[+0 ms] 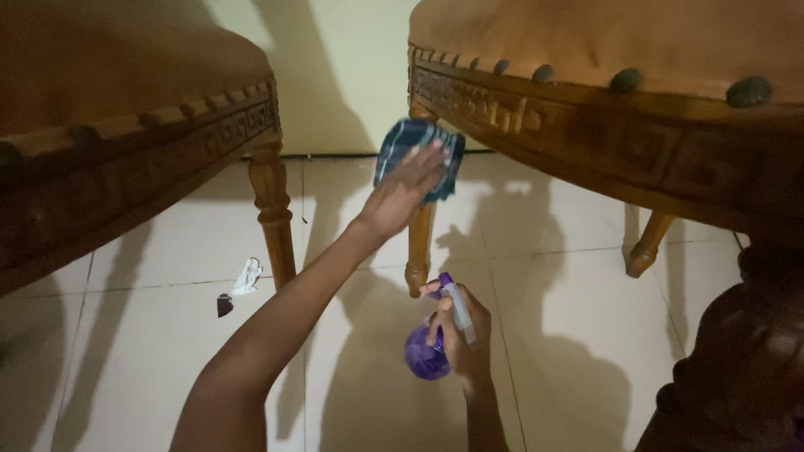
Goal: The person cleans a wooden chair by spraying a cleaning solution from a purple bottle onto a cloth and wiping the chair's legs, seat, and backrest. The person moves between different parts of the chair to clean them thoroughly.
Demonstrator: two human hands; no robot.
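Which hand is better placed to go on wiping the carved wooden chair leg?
Left. The left hand presses the dark checked cloth against the top of the carved wooden chair leg; the right hand is lower, holding a purple spray bottle.

Open tiled floor (151,351) is left between two carved chairs; passage is narrowed by turned legs (275,213) and scattered scraps (246,276)

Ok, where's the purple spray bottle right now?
In the head view the purple spray bottle sits low, just right of centre, gripped in the right hand above the tiled floor, below the chair leg where the left hand presses a cloth.
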